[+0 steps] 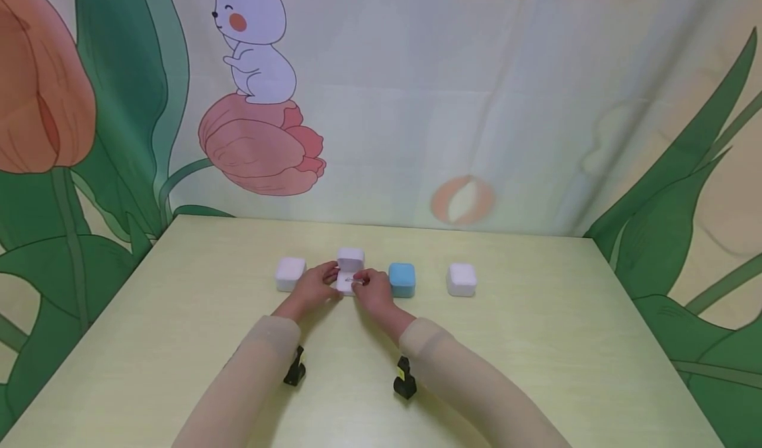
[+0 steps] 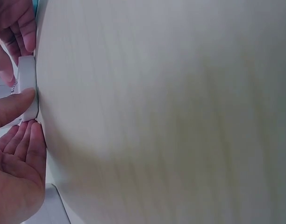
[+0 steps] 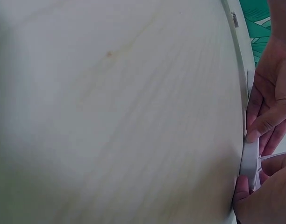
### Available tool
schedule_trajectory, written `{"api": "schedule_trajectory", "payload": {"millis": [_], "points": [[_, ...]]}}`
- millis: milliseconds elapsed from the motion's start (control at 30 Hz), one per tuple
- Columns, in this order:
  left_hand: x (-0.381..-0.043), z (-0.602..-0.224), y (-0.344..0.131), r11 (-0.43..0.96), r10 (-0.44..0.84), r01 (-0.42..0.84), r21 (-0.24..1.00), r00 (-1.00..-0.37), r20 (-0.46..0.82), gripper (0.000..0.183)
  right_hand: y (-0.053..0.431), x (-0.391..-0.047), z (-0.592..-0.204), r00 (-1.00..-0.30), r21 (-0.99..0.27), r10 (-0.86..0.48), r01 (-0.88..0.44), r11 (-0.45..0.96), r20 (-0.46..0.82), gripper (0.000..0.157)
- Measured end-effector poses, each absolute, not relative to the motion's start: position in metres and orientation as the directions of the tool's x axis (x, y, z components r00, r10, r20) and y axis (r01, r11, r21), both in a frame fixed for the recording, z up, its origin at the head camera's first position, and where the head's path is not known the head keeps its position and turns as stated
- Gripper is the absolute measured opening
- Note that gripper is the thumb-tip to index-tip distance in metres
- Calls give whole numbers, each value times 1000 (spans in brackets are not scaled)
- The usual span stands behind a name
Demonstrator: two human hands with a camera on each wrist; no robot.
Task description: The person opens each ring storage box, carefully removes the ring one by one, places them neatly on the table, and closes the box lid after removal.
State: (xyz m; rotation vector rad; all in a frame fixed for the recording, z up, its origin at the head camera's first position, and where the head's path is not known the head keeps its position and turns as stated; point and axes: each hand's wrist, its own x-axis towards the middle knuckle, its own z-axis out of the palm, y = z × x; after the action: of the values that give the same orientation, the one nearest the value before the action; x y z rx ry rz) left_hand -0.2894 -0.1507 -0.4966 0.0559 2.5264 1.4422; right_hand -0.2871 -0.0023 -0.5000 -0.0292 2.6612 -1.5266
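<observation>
A small white jewelry box stands on the table with its hinged lid raised. My left hand holds its base from the left; in the left wrist view the thumb presses the front wall of the white base and the fingers touch its side. From the right, my right hand pinches a thin silvery piece of jewelry over the open base. A beaded, sparkly edge of that piece shows in the left wrist view. Fingers hide most of it, so its exact kind is unclear.
A closed white box sits left of the left hand. Right of the right hand stands a closed blue box, with another closed white box farther right. Black wrist devices hang below the sleeves, and a printed curtain hangs behind the table.
</observation>
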Motion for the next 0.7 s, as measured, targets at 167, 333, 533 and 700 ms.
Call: {"api": "schedule_trajectory", "payload": {"millis": [167,333,533,700], "points": [[-289,-495,-151,508,145,-89,857,-972,-187,75,-4,-290,-501,-996,-859,-44,39,510,-71,15],[-288,-494,-151,512,148,-81,855,-972,-181,75,-6,-292,-502,-998,-851,-30,35,524,-60,13],[-289,-496,-151,534,135,-90,841,-973,-190,75,-8,-293,-502,-995,-844,-11,77,530,-98,11],[-291,-498,-152,539,130,-85,838,-974,-183,74,-9,-296,-504,-996,-839,1,75,539,-89,10]]}}
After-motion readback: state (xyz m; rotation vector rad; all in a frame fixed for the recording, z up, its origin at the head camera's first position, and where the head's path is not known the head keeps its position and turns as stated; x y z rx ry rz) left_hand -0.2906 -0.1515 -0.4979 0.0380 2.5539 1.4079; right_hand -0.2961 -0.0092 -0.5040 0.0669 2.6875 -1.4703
